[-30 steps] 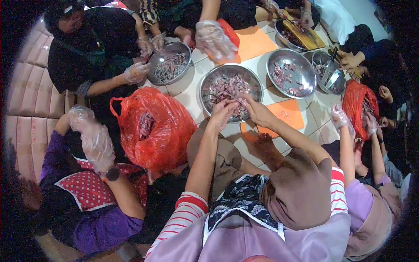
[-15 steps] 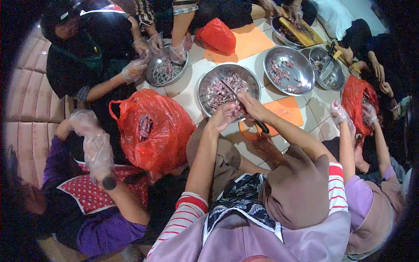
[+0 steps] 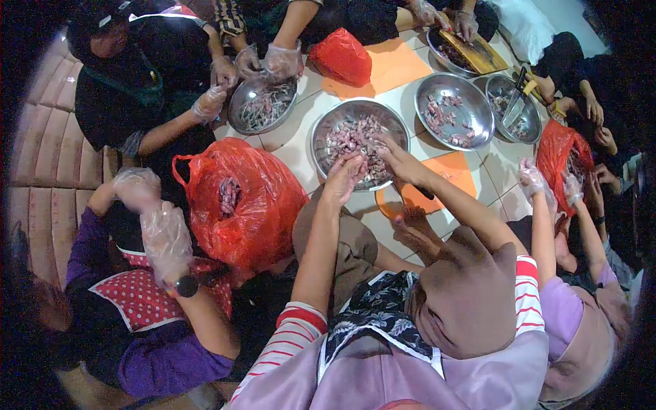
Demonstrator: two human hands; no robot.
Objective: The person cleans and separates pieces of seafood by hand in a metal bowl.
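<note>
My left hand (image 3: 346,176) is at the near rim of a metal bowl (image 3: 316,154), fingers curled in; what they hold is hard to make out against the contents. Small pinkish-white raw pieces (image 3: 357,134), meat or seafood, fill the bowl's bottom. Over the right side of the bowl, my right hand (image 3: 402,162) has its fingers stretched toward those pieces and the left hand. A dark handle, apparently the knife's (image 3: 425,193), shows below my right wrist by an orange sheet (image 3: 451,179). Its blade is not clearly visible.
At left stands a red plastic bag (image 3: 256,198) of similar pieces. Other metal bowls (image 3: 482,113) stand beyond, one with a yellow cutting board (image 3: 478,53) across it. Co-workers' gloved hands surround the tiles; another red bag (image 3: 555,147) is at right.
The knife has left my right hand and its blade is no longer over the bowl. My right hand's fingers now reach into the bowl area; my left hand has shifted slightly left.
</note>
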